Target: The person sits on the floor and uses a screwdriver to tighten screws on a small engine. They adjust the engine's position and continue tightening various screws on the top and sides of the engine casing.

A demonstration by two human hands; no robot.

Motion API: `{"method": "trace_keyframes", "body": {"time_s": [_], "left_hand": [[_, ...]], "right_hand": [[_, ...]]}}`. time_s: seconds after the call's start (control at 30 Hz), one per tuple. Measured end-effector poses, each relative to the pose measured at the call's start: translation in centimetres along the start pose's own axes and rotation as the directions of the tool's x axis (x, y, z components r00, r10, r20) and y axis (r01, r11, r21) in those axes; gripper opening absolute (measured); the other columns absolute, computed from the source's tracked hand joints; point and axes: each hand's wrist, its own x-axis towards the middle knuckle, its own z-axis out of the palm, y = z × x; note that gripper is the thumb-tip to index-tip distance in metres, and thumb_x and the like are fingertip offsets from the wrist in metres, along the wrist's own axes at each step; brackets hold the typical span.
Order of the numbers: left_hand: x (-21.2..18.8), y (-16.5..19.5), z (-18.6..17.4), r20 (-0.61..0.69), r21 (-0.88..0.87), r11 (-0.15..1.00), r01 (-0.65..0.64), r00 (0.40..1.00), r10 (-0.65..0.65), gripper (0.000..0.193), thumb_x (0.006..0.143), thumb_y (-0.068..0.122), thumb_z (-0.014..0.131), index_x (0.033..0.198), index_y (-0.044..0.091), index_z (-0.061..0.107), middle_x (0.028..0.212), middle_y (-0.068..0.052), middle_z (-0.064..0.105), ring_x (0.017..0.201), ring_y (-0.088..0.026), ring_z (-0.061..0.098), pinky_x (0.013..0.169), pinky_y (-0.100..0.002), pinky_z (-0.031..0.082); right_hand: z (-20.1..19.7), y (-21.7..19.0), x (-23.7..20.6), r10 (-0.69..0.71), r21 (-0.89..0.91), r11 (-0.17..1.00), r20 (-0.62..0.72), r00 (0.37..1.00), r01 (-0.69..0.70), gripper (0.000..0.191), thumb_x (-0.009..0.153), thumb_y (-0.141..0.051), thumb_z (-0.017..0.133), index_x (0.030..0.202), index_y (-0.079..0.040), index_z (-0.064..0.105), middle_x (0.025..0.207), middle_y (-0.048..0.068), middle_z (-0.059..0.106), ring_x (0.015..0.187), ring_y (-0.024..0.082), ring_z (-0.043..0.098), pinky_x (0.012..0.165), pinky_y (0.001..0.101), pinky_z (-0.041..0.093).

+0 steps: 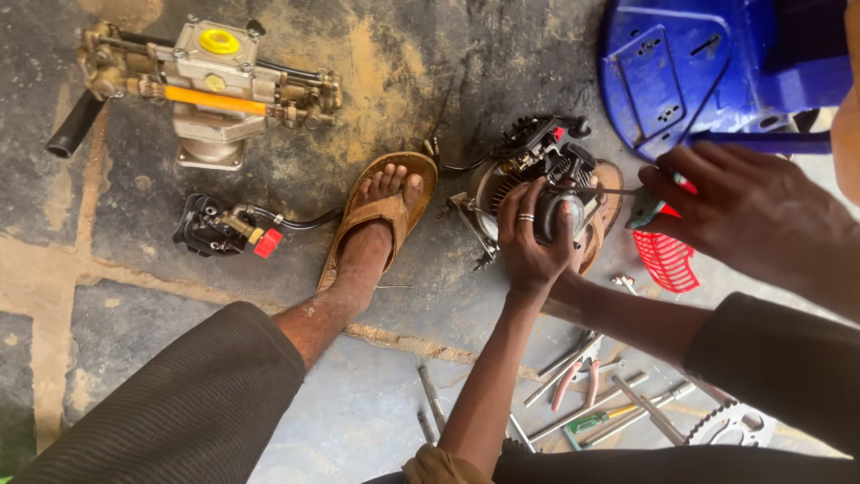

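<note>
L fingers (524, 202) clasped over small engine (537, 175) on floor, ring on one finger, R hand (752, 211) pinching screwdriver (640, 204) w/ tip at engine, red grille (667, 260) beside, sandalled foot (381, 211) near, tools (609, 399) below.

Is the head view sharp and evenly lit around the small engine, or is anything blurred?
Head view: soft, even daylight, no glare; left hand on the small engine is sharp; right hand with the screwdriver looks slightly soft; edges bend a little.
</note>
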Motion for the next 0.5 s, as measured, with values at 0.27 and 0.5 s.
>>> {"method": "trace_keyframes", "body": {"time_s": [0.27,0.5], "left_hand": [[0.0,0.0,0.0,-0.005,0.019,1.000,-0.014,1.000,0.014,0.045,0.102,0.033,0.062,0.133,0.001,0.061,0.127,-0.016,0.063,0.124,-0.034,0.064,0.110,-0.046,0.054],[-0.2,0.0,-0.1,-0.012,0.028,1.000,-0.012,1.000,0.012,0.045,0.103,0.033,0.061,0.134,0.000,0.060,0.128,-0.017,0.062,0.125,-0.034,0.063,0.110,-0.046,0.054]], "right_hand": [[10.9,-5.2,2.6,0.373,0.705,-0.347,0.709,0.599,-0.618,0.052,0.073,-0.028,0.077,0.122,-0.016,0.068,0.133,0.009,0.063,0.102,0.024,0.070,0.081,0.0359,0.060],[2.2,0.9,-0.4,0.308,0.555,0.779,0.068,0.949,-0.293,0.051,0.070,-0.023,0.077,0.119,-0.014,0.069,0.127,0.012,0.065,0.103,0.028,0.070,0.078,0.0388,0.060]]}}
